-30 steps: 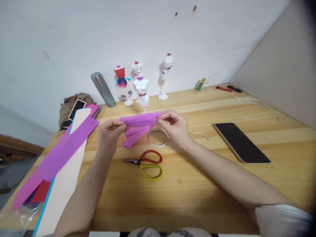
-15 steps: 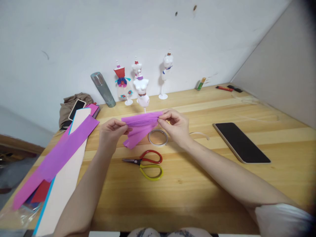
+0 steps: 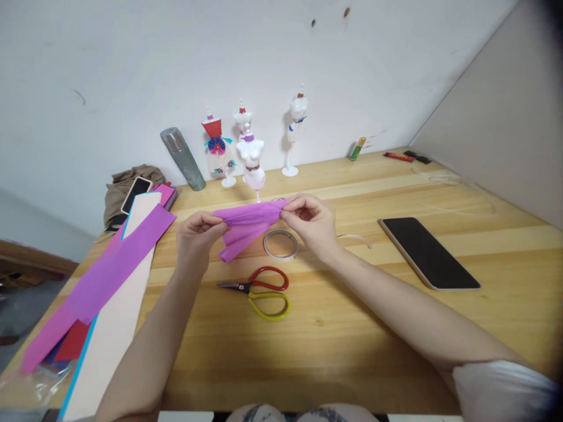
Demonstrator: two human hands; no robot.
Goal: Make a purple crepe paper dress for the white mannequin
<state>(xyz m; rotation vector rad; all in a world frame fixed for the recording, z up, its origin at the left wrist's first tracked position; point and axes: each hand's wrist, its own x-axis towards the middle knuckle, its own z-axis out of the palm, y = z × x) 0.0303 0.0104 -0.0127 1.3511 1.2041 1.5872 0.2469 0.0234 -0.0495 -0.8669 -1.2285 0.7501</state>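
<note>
My left hand (image 3: 199, 239) is closed, thumb against fingers, on the left end of a piece of purple crepe paper (image 3: 244, 230). The opposite end is pinched between the thumb and fingers of my right hand (image 3: 311, 225). A thin pale strand, thread or fine wire, runs across the paper from one hand to the other. The paper hangs in folds above the table, its lower left corner drooping. Just below and right of it lies a silver ring-shaped coil (image 3: 280, 244). Scissors (image 3: 255, 291) with one red and one yellow handle rest nearer to me.
Small white dress forms (image 3: 251, 155) stand at the wall beside a grey-green bottle (image 3: 182, 159). Purple strips (image 3: 114, 258) and a cream sheet (image 3: 118, 316) lie left, with a phone (image 3: 136, 194) behind. A dark tablet or large phone (image 3: 428, 252) lies right; a glue stick (image 3: 358, 149) stands farther back.
Both hands keep their pinch on the purple paper. Its upper left edge has tipped slightly lower; the view has shifted a little.
</note>
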